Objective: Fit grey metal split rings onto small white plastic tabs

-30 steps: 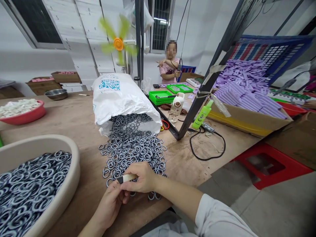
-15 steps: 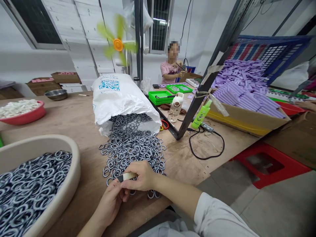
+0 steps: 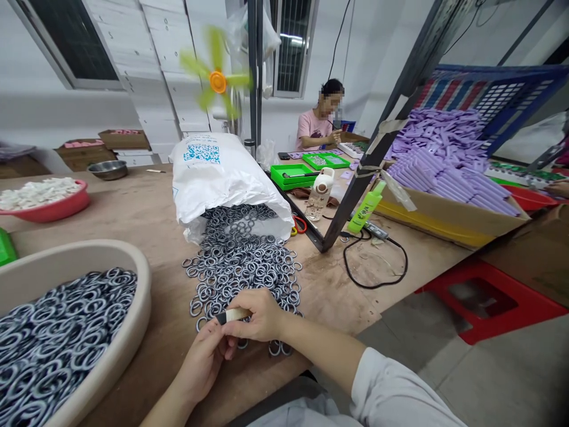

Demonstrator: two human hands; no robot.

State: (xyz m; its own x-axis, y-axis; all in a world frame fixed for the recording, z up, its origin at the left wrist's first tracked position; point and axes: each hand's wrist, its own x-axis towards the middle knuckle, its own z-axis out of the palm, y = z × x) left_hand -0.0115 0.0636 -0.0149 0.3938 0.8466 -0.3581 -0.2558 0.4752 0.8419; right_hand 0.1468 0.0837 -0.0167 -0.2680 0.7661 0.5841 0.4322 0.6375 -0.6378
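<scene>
My right hand (image 3: 260, 317) pinches a small cream-white piece with a dark grey end (image 3: 235, 314) between thumb and index finger. Close against it, my left hand (image 3: 208, 350) has its fingers closed at the dark end; whatever lies deeper in those fingers is hidden. Both hands are over the near edge of a pile of grey rings (image 3: 249, 270) on the table. These rings spill from the mouth of a white woven sack (image 3: 222, 172) lying on its side. A beige basin (image 3: 144, 284) at the left holds many more of the rings.
At the far left stand a red basin (image 3: 71, 207) of white pieces and a metal bowl (image 3: 108, 170). A dark metal frame post (image 3: 355, 190) slants up right of the sack, near a green bottle (image 3: 367, 207) and a black cable (image 3: 377, 286). A co-worker (image 3: 315, 124) sits behind.
The whole view has shifted slightly to the right. Both hands keep their grip on the small piece with little movement. The co-worker's head is now bent lower.
</scene>
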